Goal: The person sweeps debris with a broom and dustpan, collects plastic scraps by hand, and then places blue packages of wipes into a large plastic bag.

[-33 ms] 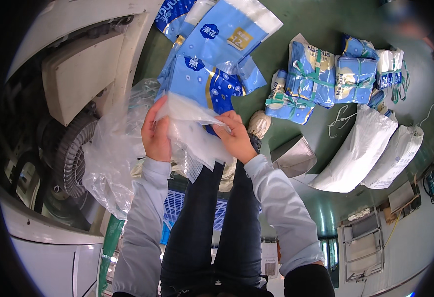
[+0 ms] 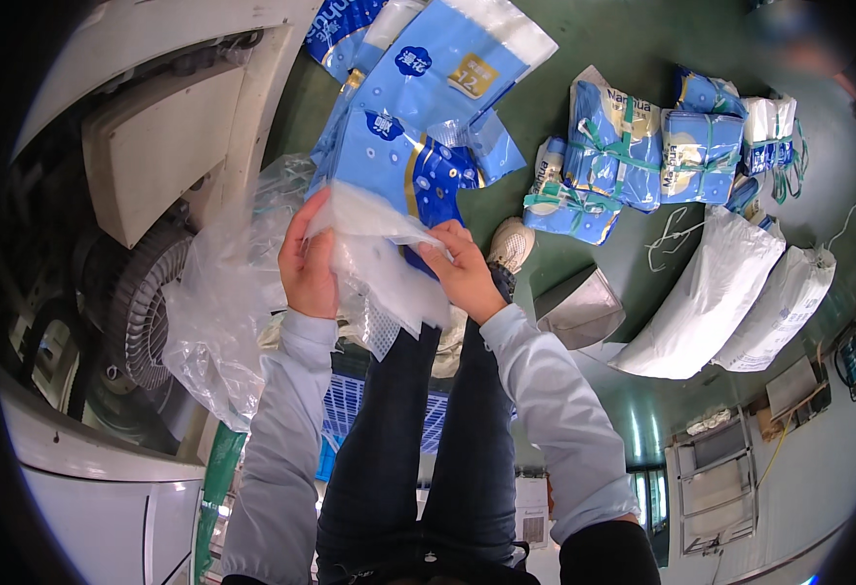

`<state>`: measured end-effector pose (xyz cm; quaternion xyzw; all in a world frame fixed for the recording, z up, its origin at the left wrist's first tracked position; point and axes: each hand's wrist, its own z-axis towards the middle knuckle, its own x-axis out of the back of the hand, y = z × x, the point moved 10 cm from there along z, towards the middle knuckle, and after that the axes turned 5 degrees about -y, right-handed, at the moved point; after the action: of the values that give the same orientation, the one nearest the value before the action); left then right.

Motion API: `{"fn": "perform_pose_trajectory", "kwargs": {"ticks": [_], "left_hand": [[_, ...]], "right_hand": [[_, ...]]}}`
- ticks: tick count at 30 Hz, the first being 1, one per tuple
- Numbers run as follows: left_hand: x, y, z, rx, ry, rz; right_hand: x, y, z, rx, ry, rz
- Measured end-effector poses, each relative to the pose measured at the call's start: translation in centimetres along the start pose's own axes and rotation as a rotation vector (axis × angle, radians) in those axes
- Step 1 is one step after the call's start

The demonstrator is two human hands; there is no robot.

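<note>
In front of my legs, a translucent white plastic bag is held up between both hands. My left hand is closed on its left edge, with the thumb on the near side. My right hand pinches its right edge between thumb and fingers. The top edges gape a little between the hands, and the lower part hangs loose and creased. Just beyond it lie blue printed plastic packaging bags. A large clear plastic bag droops to the left of my left hand.
A machine with a ribbed round motor stands close on the left. Tied bundles of blue packaging and white woven sacks lie on the green floor at right. A grey scoop-like container sits near my shoe. A blue crate is behind my legs.
</note>
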<state>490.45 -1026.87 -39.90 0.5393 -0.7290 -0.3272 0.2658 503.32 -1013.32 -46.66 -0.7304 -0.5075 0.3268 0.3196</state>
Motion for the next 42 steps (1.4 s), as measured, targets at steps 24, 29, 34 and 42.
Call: {"fn": "perform_pose_trajectory", "kwargs": {"ticks": [24, 29, 34, 42], "left_hand": [[-2.0, -0.1, -0.6, 0.04, 0.134, -0.102], [-1.8, -0.8, -1.2, -0.012, 0.125, -0.013], [-2.5, -1.7, -2.3, -0.019, 0.132, -0.076], [-5.1, -1.8, -2.8, -0.003, 0.063, -0.161]], "right_hand": [[-2.8, -4.5, -3.0, 0.009, -0.044, -0.264], [-3.4, -4.9, -4.0, -0.058, 0.152, -0.159], [-3.7, -3.5, -4.8, -0.145, 0.243, -0.157], [-2.2, -1.9, -4.6, -0.146, 0.382, 0.025]]}}
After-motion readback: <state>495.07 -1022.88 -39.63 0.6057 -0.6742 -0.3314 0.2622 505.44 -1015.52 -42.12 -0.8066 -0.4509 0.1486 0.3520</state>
